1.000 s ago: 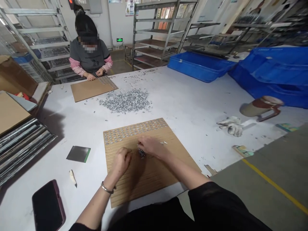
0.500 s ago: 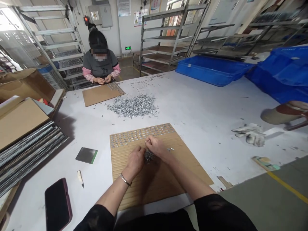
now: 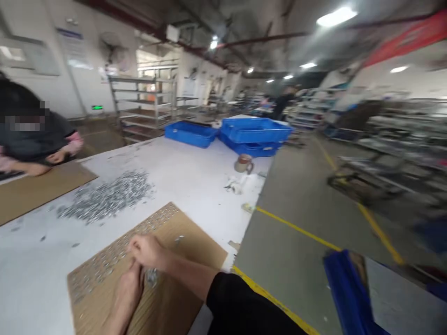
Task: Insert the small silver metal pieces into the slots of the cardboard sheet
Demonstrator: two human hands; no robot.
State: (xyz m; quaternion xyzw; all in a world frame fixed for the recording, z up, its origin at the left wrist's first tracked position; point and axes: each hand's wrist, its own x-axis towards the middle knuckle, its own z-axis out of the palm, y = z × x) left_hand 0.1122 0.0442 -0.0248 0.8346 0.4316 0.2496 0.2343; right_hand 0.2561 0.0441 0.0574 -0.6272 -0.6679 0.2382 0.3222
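Note:
In the head view a brown cardboard sheet (image 3: 195,260) lies slantwise on the white table, its upper-left edge lined with rows of small silver metal pieces (image 3: 101,267). Over it, my right hand (image 3: 148,251) is closed, thumb and fingers pinched together beside those rows. My left hand (image 3: 129,284) is also closed, just below and touching or nearly touching the right fingertips. What either one pinches is hidden and blurred. A small clump of silver pieces (image 3: 152,278) shows beside my left hand, under the right wrist. A few loose pieces (image 3: 179,239) rest farther right on the cardboard.
A large pile of silver pieces (image 3: 108,195) lies beyond the cardboard. Across the table a co-worker (image 3: 38,135) sits at another cardboard sheet (image 3: 45,188). Blue crates (image 3: 254,132), a mug (image 3: 243,164) and white gloves (image 3: 234,185) stand or lie along the right side.
The head view has swung to the right, bringing the aisle and more of the room into sight. Both hands stay close together over the cardboard; the phone has left the picture.

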